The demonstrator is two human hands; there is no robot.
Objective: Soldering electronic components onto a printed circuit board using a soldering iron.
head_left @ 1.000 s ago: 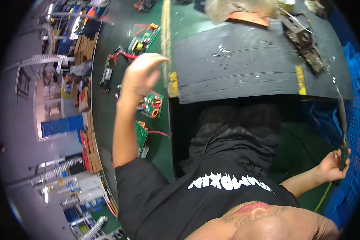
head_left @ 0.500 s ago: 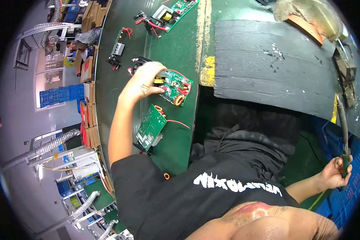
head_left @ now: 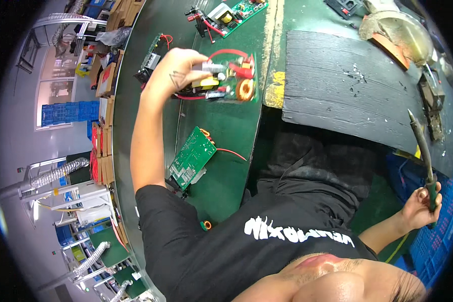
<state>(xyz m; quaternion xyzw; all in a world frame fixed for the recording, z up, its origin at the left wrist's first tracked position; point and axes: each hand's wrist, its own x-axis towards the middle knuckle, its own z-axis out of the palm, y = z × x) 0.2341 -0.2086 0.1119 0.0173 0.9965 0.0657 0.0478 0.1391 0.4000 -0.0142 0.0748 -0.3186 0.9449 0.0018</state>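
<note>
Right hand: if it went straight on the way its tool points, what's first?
With the pointed tool leading, the right hand would likely meet the orange block, though depth is unclear; it might touch the black mat sooner.

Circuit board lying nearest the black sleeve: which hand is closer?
Left. The left hand is above that board in the picture; the right hand is far to its right.

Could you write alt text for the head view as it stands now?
A person's left hand holds a green circuit board with a copper coil above a green bench, while the right hand grips a soldering iron. Another board lies on the bench; a scuffed black sheet sits between the hands, farther from the body.
</note>
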